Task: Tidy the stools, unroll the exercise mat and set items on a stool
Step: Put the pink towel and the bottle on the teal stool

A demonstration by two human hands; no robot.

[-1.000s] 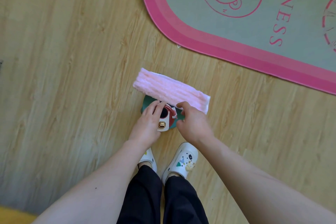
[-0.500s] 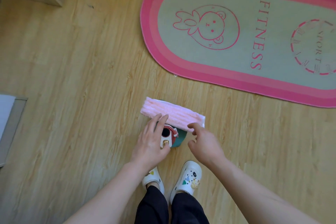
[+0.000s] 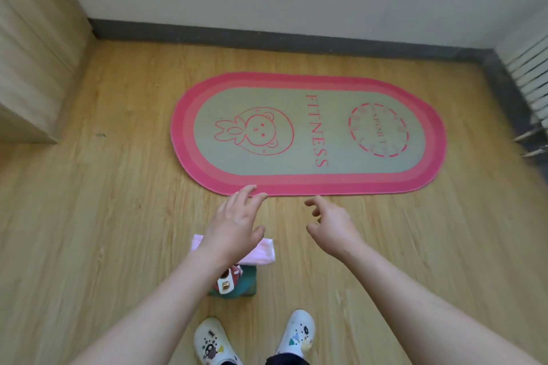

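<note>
Both hands are free, fingers loosely spread: the left hand (image 3: 237,221) hovers over a folded pink towel (image 3: 262,252) on a green stool (image 3: 247,283), the right hand (image 3: 333,224) beside it. Beyond them, the exercise mat (image 3: 308,133) lies unrolled flat on the wooden floor (image 3: 103,216).

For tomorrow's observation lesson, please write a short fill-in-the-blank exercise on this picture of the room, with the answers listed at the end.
1. The large word printed on the exercise mat is ____.
2. The mat lies fully ____ on the wooden floor.
3. The folded towel on the green stool is coloured ____.
4. The left hand and the right hand are both open and hold ____.

Answers: FITNESS; unrolled; pink; nothing
</note>
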